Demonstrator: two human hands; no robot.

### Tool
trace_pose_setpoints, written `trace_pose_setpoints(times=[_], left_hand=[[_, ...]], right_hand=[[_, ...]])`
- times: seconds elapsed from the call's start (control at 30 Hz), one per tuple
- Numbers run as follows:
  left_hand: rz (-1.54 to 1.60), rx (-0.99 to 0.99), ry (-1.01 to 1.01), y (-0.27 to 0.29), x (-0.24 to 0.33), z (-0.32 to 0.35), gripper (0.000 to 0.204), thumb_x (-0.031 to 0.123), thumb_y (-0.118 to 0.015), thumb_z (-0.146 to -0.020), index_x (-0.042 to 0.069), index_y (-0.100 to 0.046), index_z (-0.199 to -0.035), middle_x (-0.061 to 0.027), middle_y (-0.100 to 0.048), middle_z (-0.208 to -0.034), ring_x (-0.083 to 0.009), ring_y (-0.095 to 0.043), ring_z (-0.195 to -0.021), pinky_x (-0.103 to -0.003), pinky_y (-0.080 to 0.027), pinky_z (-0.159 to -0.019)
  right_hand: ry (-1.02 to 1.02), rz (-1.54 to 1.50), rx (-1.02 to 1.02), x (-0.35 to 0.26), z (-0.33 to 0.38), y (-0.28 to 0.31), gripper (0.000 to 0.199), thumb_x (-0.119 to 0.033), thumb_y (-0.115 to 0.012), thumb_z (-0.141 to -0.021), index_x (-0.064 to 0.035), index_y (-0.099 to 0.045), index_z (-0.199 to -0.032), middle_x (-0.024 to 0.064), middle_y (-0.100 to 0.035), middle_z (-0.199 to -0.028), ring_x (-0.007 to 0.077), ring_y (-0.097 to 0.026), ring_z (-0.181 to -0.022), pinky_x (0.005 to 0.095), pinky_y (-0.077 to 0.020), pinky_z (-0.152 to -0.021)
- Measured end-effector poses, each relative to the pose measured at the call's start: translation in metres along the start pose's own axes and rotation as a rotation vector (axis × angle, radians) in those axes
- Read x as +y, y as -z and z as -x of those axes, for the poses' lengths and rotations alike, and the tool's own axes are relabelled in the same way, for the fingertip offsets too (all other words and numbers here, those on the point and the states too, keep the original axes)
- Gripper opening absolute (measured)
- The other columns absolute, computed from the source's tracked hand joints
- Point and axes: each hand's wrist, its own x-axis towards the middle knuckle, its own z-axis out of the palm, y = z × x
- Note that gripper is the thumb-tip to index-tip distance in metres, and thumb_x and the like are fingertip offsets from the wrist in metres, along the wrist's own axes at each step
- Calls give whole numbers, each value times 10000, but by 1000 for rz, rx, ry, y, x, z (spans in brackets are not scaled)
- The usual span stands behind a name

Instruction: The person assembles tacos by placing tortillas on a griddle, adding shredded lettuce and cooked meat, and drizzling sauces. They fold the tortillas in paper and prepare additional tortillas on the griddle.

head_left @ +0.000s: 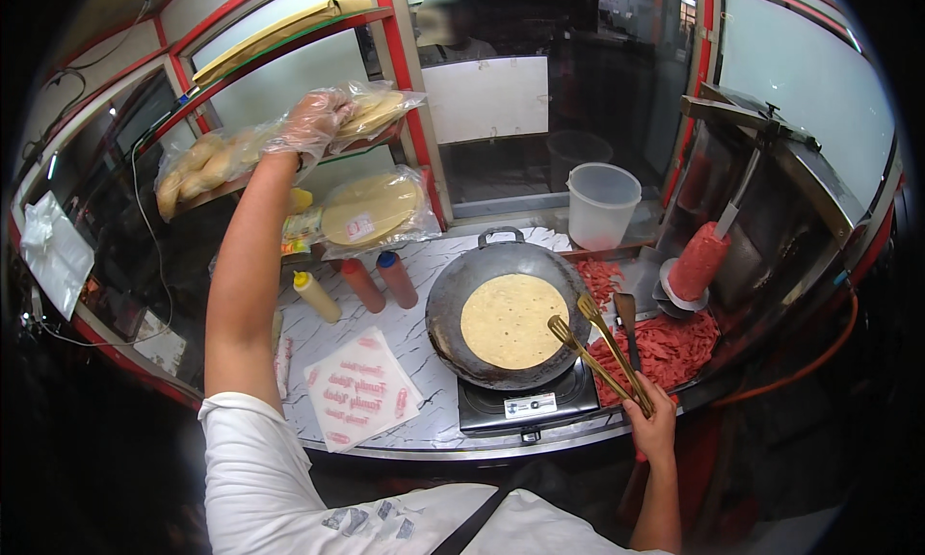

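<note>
My left hand (313, 123), in a clear plastic glove, reaches up to the shelf. Its fingers are curled at the edge of a clear plastic bag of flatbreads (371, 114); the fingertips are partly hidden. Low on the right, my right hand (655, 422) is closed round gold-coloured tongs (609, 360). The tongs' two ends stand apart over the right rim of a dark wok (445, 316). One round flatbread (515, 321) lies flat in the wok, which sits on a black portable gas stove (528, 407).
Sauce bottles (361, 285) and stacked printed wrapping paper (358, 389) occupy the counter's left. Bagged buns (207, 165) and more flatbreads (371, 211) are nearby. Right of the wok stand a white bucket (603, 206), sliced red meat (670, 351), a wooden-handled spatula (626, 314) and a meat spit (699, 261).
</note>
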Motion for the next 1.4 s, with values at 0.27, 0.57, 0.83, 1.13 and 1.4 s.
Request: trace_pose_setpoints(times=[0.27, 0.57, 0.83, 1.13, 1.4], left_hand=[[-71, -91, 0, 4, -2, -3, 213, 179, -636, -906, 6, -701, -1011, -224, -694, -883, -395, -681, -852, -463, -543, -768], [-287, 439, -305, -18, -55, -35, 122, 133, -599, -894, 74, -686, -956, -185, -716, -945, -384, -687, -860, -459, -569, -769], [-259, 436, -519, 6, -66, -12, 110, 87, -626, -884, 82, -681, -979, -147, -706, -912, -351, -688, -854, -441, -560, -748], [89, 339, -479, 85, -5, 155, 358, -73, -666, -686, 33, -686, -1027, -153, -701, -903, -343, -687, -853, -415, -534, -749], [742, -395, -420, 56, 32, 216, 479, -154, -610, -670, 27, -713, -1101, -129, -705, -936, -290, -667, -907, -400, -514, -786]], right_hand=[[64, 54, 43, 2, 6, 6, 499, -4, -740, -828, 50, -617, -1309, 100, -642, -963, 148, -615, -807, 275, -503, -710], [25, 47, 78, -18, 20, -9, 514, 3, -737, -817, 23, -620, -1317, 99, -639, -970, 157, -621, -803, 280, -511, -693], [10, 100, 120, -43, 40, -23, 509, -16, -742, -813, 6, -634, -1310, 130, -642, -930, 197, -638, -778, 315, -514, -688], [131, 300, 81, -70, 9, -50, 395, -68, -732, -825, 4, -692, -1211, 186, -676, -906, 333, -692, -835, 373, -522, -737], [46, 460, -74, -68, 15, -27, 393, -174, -743, -850, -87, -702, -1232, 154, -631, -850, 355, -644, -782, 421, -505, -704]])
